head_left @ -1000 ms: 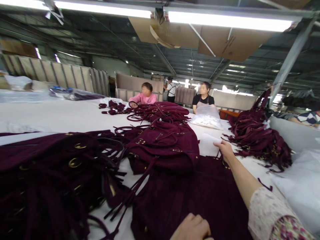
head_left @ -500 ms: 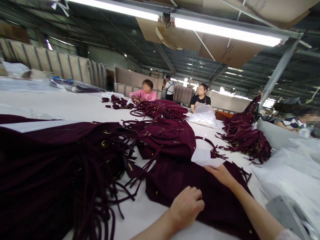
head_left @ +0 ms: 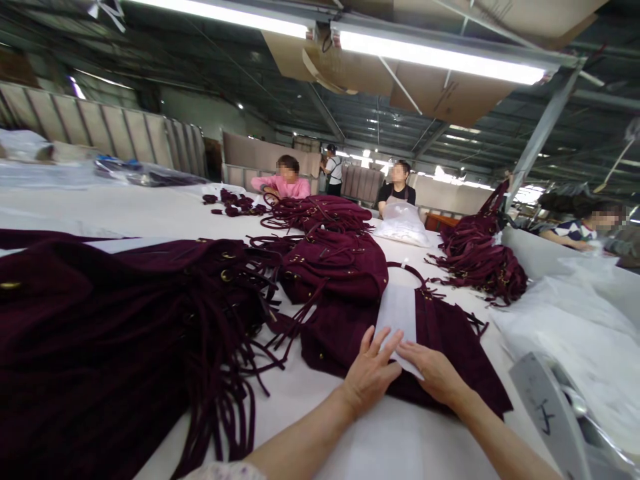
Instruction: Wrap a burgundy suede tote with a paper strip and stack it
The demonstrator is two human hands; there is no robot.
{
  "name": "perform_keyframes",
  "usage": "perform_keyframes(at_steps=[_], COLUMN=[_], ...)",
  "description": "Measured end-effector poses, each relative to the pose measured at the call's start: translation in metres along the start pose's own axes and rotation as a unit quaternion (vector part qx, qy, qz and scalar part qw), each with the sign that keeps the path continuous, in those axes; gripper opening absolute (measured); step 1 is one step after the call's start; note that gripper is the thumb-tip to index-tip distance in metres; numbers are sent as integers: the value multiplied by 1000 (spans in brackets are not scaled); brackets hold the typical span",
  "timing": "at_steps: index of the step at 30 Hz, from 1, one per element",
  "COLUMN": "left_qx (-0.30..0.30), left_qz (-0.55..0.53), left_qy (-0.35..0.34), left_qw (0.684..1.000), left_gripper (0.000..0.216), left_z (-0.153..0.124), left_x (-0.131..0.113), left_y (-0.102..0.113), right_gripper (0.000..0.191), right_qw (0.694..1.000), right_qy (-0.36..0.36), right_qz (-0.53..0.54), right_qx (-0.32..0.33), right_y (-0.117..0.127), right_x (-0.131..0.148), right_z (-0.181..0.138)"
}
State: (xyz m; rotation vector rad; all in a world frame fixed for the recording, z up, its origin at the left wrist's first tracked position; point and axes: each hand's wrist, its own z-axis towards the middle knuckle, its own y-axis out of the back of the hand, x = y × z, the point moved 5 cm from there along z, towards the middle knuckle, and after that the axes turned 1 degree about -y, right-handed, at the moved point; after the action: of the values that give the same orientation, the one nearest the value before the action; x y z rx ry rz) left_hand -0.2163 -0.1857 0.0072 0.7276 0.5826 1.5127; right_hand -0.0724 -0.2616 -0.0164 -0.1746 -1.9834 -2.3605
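A flat maroon suede bag lies on the white table in front of me. A white sheet of paper lies along its middle. My left hand rests flat with fingers spread on the near end of the sheet. Beside it, my right hand presses palm-down on the same end of the sheet and the bag. Neither hand grips anything.
Piles of maroon fringed bags lie at my left, ahead and at the far right. White plastic bags lie to my right beside a grey metal part. Three people work at the table's far end; another sits at the right.
My right hand pulled the white sheet from the table ahead onto the bag. Both hands now lie flat on it, the left one having moved forward.
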Motion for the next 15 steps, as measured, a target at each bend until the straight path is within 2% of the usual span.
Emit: perform_keyframes(at_steps=[4, 6, 11, 15], left_qx=[109, 143, 166, 160], left_qz=[-25, -27, -14, -31], left_qy=[15, 18, -7, -44], left_qw=[994, 989, 986, 986], left_gripper=[12, 15, 14, 18], left_z=[-1, -1, -2, -6], left_x=[6, 9, 9, 6], left_y=[-13, -14, -4, 6], right_gripper=[62, 62, 51, 45], right_qw=[1000, 999, 999, 998], right_qy=[-2, -4, 8, 27], right_qz=[-27, -32, -15, 9], right_qx=[0, -7, -45, -52], right_y=[1, 1, 4, 8], right_x=[8, 13, 21, 28], right_z=[3, 5, 2, -7])
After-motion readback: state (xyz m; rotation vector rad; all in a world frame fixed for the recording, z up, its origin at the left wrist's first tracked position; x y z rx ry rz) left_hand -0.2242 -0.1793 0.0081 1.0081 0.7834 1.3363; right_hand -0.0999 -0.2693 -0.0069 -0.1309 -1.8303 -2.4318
